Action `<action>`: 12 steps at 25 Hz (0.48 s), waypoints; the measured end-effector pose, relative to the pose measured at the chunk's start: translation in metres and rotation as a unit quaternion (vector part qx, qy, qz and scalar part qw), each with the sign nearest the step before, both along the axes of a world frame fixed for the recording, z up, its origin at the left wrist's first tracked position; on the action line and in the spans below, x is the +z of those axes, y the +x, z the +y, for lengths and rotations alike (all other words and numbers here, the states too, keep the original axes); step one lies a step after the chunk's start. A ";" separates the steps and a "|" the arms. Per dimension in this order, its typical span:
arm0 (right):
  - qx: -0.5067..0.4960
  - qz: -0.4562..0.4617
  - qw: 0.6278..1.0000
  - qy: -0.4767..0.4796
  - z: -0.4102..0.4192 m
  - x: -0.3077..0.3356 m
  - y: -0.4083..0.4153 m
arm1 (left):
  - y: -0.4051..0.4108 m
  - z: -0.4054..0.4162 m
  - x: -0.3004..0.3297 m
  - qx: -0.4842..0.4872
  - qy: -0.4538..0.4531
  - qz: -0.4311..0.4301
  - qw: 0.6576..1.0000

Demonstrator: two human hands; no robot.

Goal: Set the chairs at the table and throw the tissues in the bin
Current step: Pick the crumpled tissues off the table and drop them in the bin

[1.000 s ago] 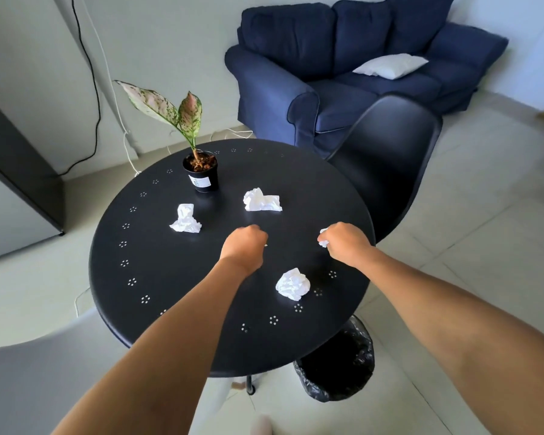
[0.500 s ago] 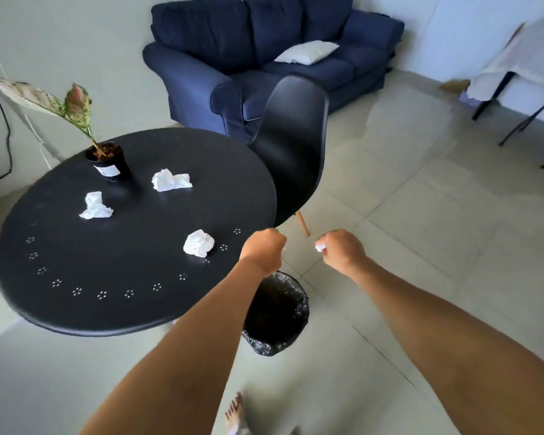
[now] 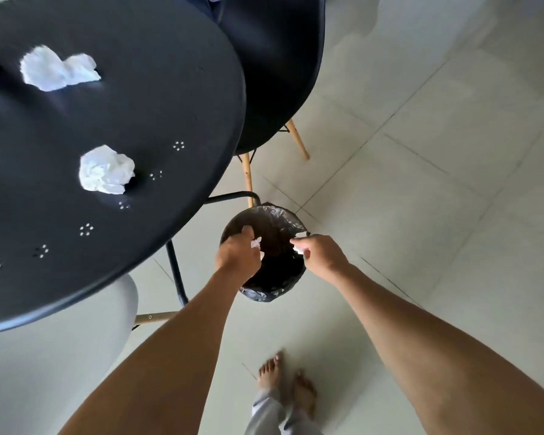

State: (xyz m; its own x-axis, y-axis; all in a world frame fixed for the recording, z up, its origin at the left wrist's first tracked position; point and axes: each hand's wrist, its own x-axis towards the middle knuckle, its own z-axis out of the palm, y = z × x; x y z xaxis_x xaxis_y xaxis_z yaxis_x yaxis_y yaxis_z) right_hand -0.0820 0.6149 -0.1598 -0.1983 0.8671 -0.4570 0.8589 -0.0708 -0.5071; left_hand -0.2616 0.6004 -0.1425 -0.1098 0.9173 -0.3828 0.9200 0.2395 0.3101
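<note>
Now, at left, two crumpled tissues point(image 3: 106, 169) point(image 3: 58, 68) lie on the black tabletop point(image 3: 157, 98), not yet collected. Left hand point(image 3: 237, 254) hovers over the bin point(image 3: 264, 246), fingers curled round a small tissue wad point(image 3: 256, 243). Right hand point(image 3: 322, 254) at the bin's right rim, pinching another white scrap point(image 3: 299, 243). Best practice: open both hands directly above the liner's mouth, not the rim, so light paper falls inside. Black chair point(image 3: 277, 64) sits far, tucked at the tabletop.

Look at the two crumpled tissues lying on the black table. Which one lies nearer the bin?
The rounder balled tissue, beside the punched flower holes near the table edge. It lies closer to the bin than the flatter, spread-out tissue farther up the tabletop.
</note>
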 end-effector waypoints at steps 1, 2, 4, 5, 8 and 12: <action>0.002 0.009 1.000 -0.009 0.006 -0.024 -0.006 | -0.004 0.007 -0.022 0.011 0.002 0.001 1.000; 0.010 0.013 1.000 -0.012 0.012 -0.045 -0.011 | -0.006 0.014 -0.044 0.022 0.006 0.003 1.000; 0.029 0.013 0.999 -0.015 0.023 -0.081 -0.019 | -0.009 0.026 -0.080 0.037 0.017 0.010 0.999; 0.035 0.015 0.999 -0.018 0.028 -0.094 -0.021 | -0.010 0.031 -0.093 0.038 0.021 0.018 0.999; 0.042 0.010 0.999 -0.030 0.042 -0.129 -0.023 | -0.010 0.041 -0.132 0.040 0.019 0.033 0.998; 0.042 -0.004 0.999 -0.023 0.046 -0.150 -0.024 | -0.007 0.047 -0.156 0.029 -0.021 0.021 0.999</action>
